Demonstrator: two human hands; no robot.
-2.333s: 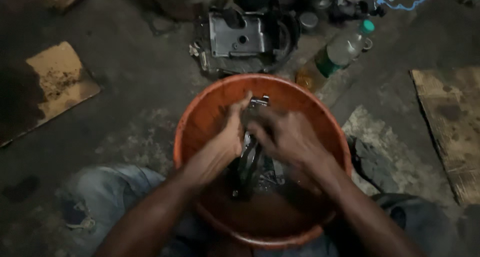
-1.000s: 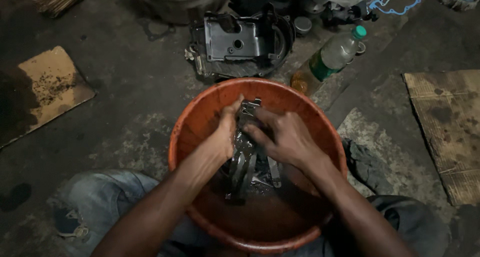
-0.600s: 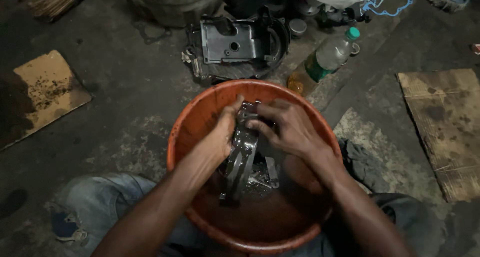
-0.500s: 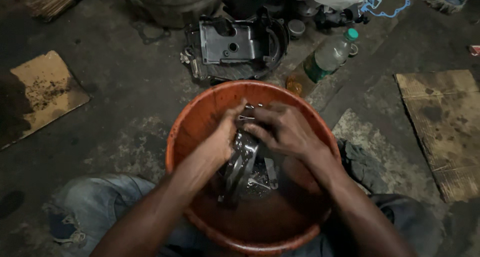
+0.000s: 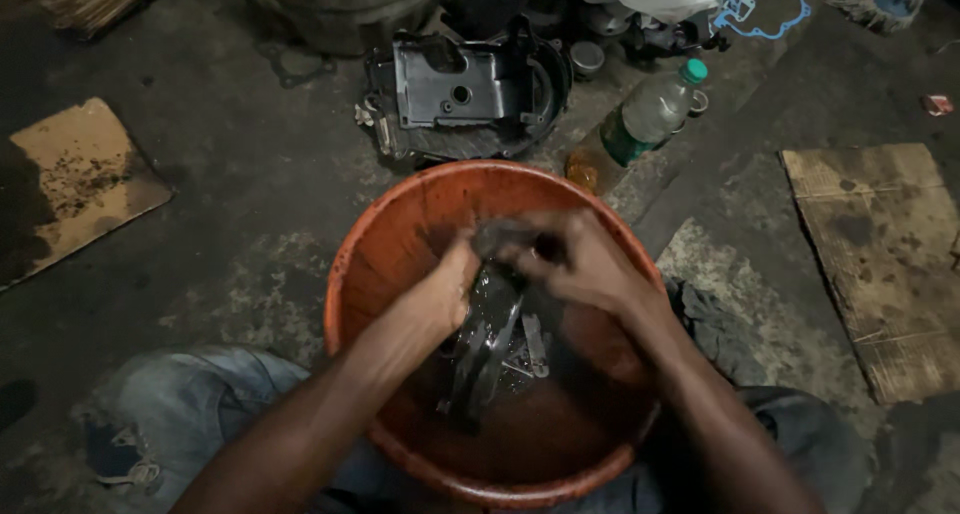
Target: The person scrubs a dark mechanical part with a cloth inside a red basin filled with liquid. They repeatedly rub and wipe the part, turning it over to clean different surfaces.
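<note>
An orange plastic basin (image 5: 400,224) sits on the floor between my knees, with dark liquid in its bottom. A long greasy metal engine part (image 5: 487,339) stands tilted inside it. My left hand (image 5: 445,289) grips the part along its left side. My right hand (image 5: 580,264) closes over the part's upper end, which is blurred and mostly hidden by my fingers. Small loose metal pieces (image 5: 530,339) lie in the liquid beside the part.
Behind the basin lie a grey engine cover (image 5: 455,84) and a plastic bottle (image 5: 640,119) on its side. Stained cardboard sheets (image 5: 875,264) (image 5: 70,179) flank me right and left. A dark rag (image 5: 715,319) lies by the basin's right rim.
My right hand has slid over the top end of the part, covering it, with small rubbing shifts. My left hand has kept its grip, slipping slightly lower. The view has drifted a little.
</note>
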